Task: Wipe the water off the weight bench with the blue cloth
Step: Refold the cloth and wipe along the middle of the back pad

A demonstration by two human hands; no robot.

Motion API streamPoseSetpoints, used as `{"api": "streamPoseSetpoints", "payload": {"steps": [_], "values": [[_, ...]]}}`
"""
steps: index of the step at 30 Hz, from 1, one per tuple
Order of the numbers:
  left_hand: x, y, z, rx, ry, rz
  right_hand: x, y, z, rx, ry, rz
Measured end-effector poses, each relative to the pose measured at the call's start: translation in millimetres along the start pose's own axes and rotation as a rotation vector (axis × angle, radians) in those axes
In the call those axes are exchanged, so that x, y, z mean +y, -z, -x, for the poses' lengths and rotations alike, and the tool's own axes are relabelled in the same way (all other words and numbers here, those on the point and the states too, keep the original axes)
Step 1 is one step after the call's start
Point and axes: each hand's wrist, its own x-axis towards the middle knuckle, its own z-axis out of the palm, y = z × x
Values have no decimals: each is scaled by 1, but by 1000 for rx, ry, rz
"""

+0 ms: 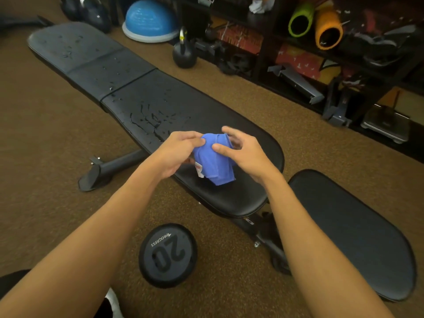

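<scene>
The one marking that reads clearly is on the round end of a black dumbbell [168, 255] lying on the brown carpet [46, 138] at 6 o'clock: "PROGRESS" and a large "20", seen upside down. A small white tag [199, 170] with red print hangs from the blue cloth [214, 161], too small to read.

The cloth is bunched up and held just above the near end of the weight bench [229, 198], about the middle of the view. The left hand [176, 154] pinches its upper edge at 9 o'clock of the cloth. The right hand [244, 152], at 3 o'clock of it, has its thumb pressed on the front and its fingers curved over the top and back.

Water [149, 121] lies in a puddle with streaks at 11 o'clock of the cloth, and scattered drops run on up the long pad toward 10 o'clock. The seat pad [351, 232] sits at 4 o'clock; whether it is wet cannot be told.

Across the top, from 12 to 2 o'clock: a blue balance dome [149, 19], a black kettlebell [183, 56], then a dark shelf [263, 56] holding a green foam roller [300, 19] and an orange one [328, 28]. The bench's foot bar [110, 168] juts out at 9 o'clock.
</scene>
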Motion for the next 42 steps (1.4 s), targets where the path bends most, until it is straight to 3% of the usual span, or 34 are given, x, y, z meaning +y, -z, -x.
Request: {"api": "streamPoseSetpoints", "payload": {"steps": [2,6,10,19,23,25,28,33,39,42], "values": [[2,0,4,-45,8,58,2,3,-5,-95,-1,-105],[-3,3,10,-178,11,159,9,2,-8,-99,-15,-212],[-15,3,5,-80,-31,-15,17,2,-8,-10,-61,-240],[-46,-21,1,177,-44,-719,50,-19,-1,290,-50,505],[-41,-2,2,381,-131,-852,48,-32,12,460,196,492],[-41,16,-1,441,-222,-851,50,-45,16,374,260,569],[-50,45,-14,532,-343,-906,63,-69,18,180,155,762],[-61,89,-47,551,-317,-1049,81,-78,38,41,328,925],[-67,118,-71,416,-319,-1152,67,-79,-11,160,176,913],[-67,131,-73,378,-355,-1104,45,-107,-44,130,219,894]]}}
